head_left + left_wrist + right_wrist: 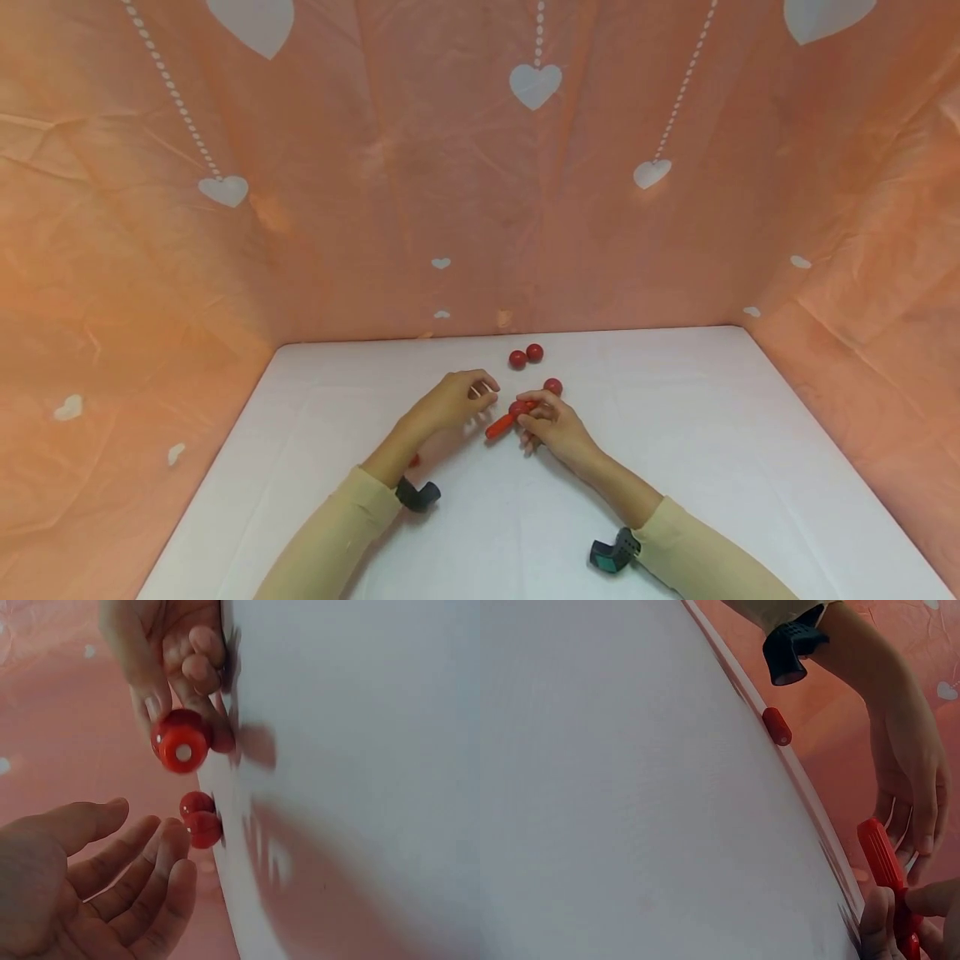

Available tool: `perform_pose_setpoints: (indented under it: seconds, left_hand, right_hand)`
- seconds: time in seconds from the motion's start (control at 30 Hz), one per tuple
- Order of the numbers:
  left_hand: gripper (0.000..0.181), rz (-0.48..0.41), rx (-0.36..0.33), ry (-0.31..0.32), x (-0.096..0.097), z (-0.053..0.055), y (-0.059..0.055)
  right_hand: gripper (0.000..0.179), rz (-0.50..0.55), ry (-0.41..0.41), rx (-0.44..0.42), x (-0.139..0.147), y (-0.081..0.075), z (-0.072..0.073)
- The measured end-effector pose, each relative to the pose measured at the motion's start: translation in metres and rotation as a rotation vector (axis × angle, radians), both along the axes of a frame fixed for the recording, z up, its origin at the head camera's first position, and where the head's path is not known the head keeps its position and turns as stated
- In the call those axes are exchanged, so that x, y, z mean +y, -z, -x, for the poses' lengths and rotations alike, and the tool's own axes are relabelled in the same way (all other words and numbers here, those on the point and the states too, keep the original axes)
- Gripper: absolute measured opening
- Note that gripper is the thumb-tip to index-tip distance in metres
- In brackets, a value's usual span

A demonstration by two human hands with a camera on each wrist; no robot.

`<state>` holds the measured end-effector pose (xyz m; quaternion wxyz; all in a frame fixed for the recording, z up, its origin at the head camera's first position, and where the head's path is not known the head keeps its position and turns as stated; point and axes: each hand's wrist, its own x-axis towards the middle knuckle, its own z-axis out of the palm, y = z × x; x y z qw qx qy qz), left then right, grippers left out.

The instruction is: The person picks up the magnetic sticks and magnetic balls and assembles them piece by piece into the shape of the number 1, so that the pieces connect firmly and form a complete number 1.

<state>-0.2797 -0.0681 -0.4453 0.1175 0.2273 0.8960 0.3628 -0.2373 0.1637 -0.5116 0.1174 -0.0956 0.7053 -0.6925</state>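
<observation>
My right hand (558,432) pinches a red ball (519,408) with a ribbed red handle (877,851) sticking out of it. In the left wrist view the handle's round end (184,752), with a pale spot at its middle, faces the camera in front of the ball. My left hand (456,398) hovers just left of this piece, its fingers loosely bent and holding nothing. Another red ball (552,386) shows just beyond the right hand's fingers; whether it is joined to the held piece I cannot tell.
Two red balls (517,360) sit side by side farther back on the white table (675,400). A short red cylinder (777,726) lies near my left wrist, mostly hidden by the arm in the head view. Orange cloth with hearts (450,183) surrounds the table.
</observation>
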Motion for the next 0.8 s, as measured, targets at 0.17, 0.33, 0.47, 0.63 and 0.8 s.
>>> perform_pose_setpoints:
  seconds: [0.17, 0.33, 0.47, 0.63, 0.8]
  left_hand:
    - [0.022, 0.029, 0.042, 0.008, 0.001, 0.012, -0.002]
    - [0.021, 0.043, 0.058, 0.013, 0.004, 0.022, -0.002]
    - [0.018, 0.048, 0.095, 0.024, 0.007, 0.031, 0.001]
    - [0.021, 0.053, 0.129, 0.03, 0.013, 0.042, 0.001]
    - [0.022, 0.039, 0.123, 0.019, 0.018, 0.052, 0.001]
  right_hand:
    - [0.042, -0.012, 0.007, 0.035, 0.0, 0.0, 0.0]
    - [0.041, 0.003, 0.006, 0.028, -0.001, 0.0, 0.0]
    - [0.04, 0.018, 0.003, 0.023, -0.002, 0.001, 0.0]
    - [0.041, 0.017, -0.007, 0.043, -0.001, 0.001, 0.0]
    - [0.043, -0.005, 0.006, 0.013, -0.001, -0.002, -0.001]
